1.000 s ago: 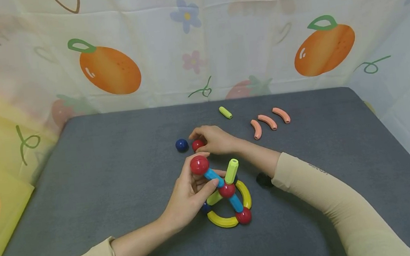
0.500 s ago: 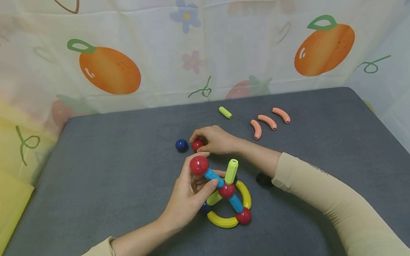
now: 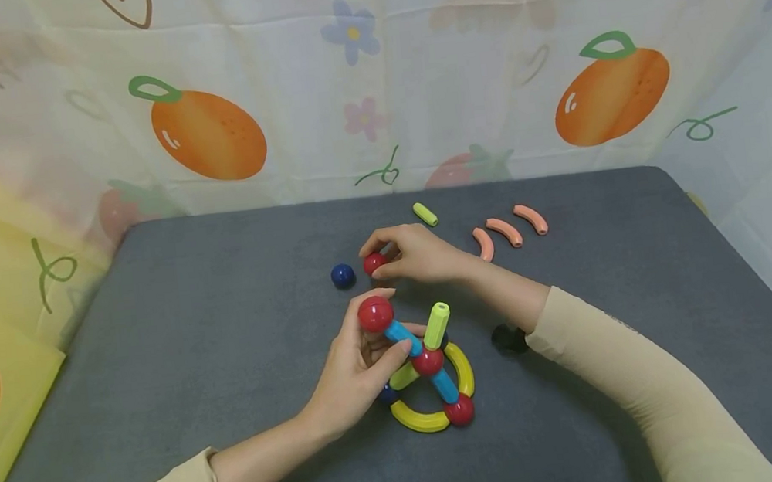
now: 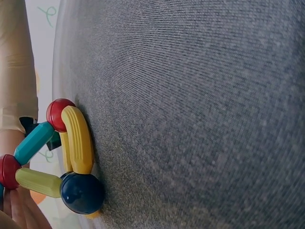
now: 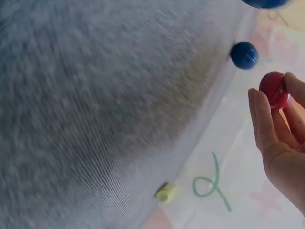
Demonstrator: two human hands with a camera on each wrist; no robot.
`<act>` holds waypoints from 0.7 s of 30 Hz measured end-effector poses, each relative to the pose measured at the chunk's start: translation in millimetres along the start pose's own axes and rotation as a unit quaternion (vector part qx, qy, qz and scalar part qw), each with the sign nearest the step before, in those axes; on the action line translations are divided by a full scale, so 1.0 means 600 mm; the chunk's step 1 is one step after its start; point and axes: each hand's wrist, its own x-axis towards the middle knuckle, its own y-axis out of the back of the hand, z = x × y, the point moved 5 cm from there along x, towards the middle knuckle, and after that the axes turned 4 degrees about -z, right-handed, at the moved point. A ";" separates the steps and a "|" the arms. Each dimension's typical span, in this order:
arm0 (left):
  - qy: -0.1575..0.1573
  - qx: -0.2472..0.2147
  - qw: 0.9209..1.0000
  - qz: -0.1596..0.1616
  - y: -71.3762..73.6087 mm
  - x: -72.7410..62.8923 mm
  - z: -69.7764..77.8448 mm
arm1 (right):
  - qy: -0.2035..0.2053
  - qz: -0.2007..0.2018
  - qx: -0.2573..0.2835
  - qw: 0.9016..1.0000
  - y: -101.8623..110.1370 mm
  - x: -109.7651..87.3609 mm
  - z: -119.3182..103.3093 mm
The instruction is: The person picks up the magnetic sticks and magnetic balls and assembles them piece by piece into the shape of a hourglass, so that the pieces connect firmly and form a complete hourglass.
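My left hand [image 3: 344,381] holds a magnetic stick-and-ball structure by its upper blue rod [image 3: 403,337], just below a red top ball [image 3: 375,314]. A central red ball [image 3: 428,361] joins blue and light-green rods. Below it, yellow curved rods [image 3: 420,418] and balls form a ring; a dark blue ball [image 4: 82,193] of it shows in the left wrist view. Beyond the structure, my right hand [image 3: 422,253] pinches a loose red ball [image 3: 374,264] between thumb and fingers. In the right wrist view this red ball [image 5: 274,89] appears apart from the table.
A loose blue ball [image 3: 343,276] lies left of my right hand. Farther back are a short light-green rod [image 3: 425,214] and several pink curved rods [image 3: 504,233]. A patterned cloth [image 3: 377,79] hangs behind the grey table [image 3: 223,288].
My right hand has lifted the red ball slightly and moved a little away from me, the forearm shifting right. My left hand and the structure have stayed in place.
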 end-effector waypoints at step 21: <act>0.002 0.002 1.000 -0.002 0.001 -0.002 0.000 | -0.001 0.053 0.094 0.994 0.076 -0.067 -0.020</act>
